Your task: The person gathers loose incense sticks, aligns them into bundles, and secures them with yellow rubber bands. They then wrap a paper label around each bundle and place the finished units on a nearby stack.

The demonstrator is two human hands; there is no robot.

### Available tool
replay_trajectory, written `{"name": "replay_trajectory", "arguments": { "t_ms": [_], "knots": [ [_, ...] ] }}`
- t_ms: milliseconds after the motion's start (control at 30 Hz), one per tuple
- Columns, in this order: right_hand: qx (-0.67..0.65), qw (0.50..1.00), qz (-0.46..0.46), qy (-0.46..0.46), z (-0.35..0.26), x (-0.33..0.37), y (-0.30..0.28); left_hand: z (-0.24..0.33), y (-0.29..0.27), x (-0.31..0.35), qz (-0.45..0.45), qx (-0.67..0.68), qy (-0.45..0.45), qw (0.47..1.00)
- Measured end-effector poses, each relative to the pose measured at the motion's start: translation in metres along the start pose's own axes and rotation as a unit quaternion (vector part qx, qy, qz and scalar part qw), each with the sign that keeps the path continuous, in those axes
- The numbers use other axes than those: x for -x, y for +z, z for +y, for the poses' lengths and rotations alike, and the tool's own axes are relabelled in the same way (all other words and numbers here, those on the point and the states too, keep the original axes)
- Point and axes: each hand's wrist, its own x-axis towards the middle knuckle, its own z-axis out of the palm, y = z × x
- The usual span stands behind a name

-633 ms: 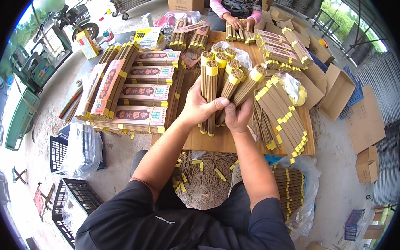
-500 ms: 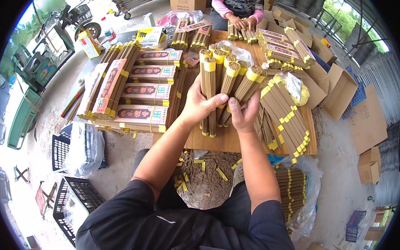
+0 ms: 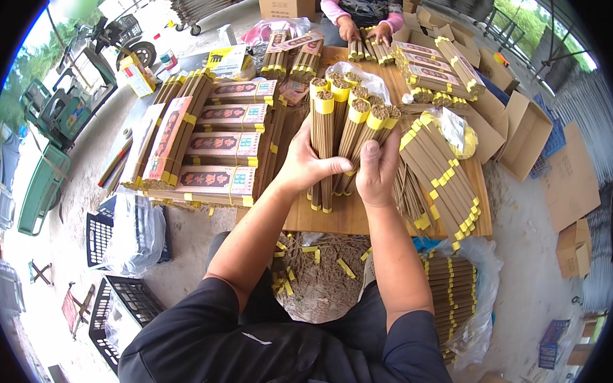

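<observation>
Several brown incense stick bundles (image 3: 349,128), banded with yellow paper near their tops, stand upright between my hands over the wooden table (image 3: 298,220). My left hand (image 3: 306,161) wraps their left side, its thumb lying across the front. From the right, my right hand (image 3: 378,171) presses on them, thumb pointing up. Fingers of both hands are partly hidden behind the bundles. To the right, loose yellow-banded bundles (image 3: 441,173) lie fanned in a slanting row. Labelled packs of incense (image 3: 223,144) are stacked on the left.
Across the table a person's hands (image 3: 364,35) rest on more bundles. Black crates (image 3: 120,313) stand on the floor at left. Below the table edge lie a heap of sticks and yellow scraps (image 3: 323,278) and a plastic-lined container of bundles (image 3: 449,293). Cardboard boxes (image 3: 521,136) sit at right.
My hands have moved slightly apart, thumbs now separated, and the bundles between them have shifted closer together at the top. The other person's hands have spread apart over their bundles.
</observation>
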Motion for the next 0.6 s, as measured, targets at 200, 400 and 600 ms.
{"name": "replay_trajectory", "arguments": {
  "t_ms": [200, 400, 600],
  "knots": [
    [-0.025, 1.0, 0.01, 0.01, -0.01, -0.002, 0.01, 0.0, -0.001, 0.0, 0.03, -0.08, -0.031, 0.996],
    [-0.094, 0.994, -0.023, 0.057, -0.015, -0.006, -0.001, 0.007, 0.005, -0.002, 0.02, -0.1, -0.012, 0.995],
    [-0.157, 0.98, -0.008, 0.125, -0.013, -0.009, -0.009, 0.006, 0.005, -0.002, 0.033, -0.124, 0.027, 0.991]
  ]
}}
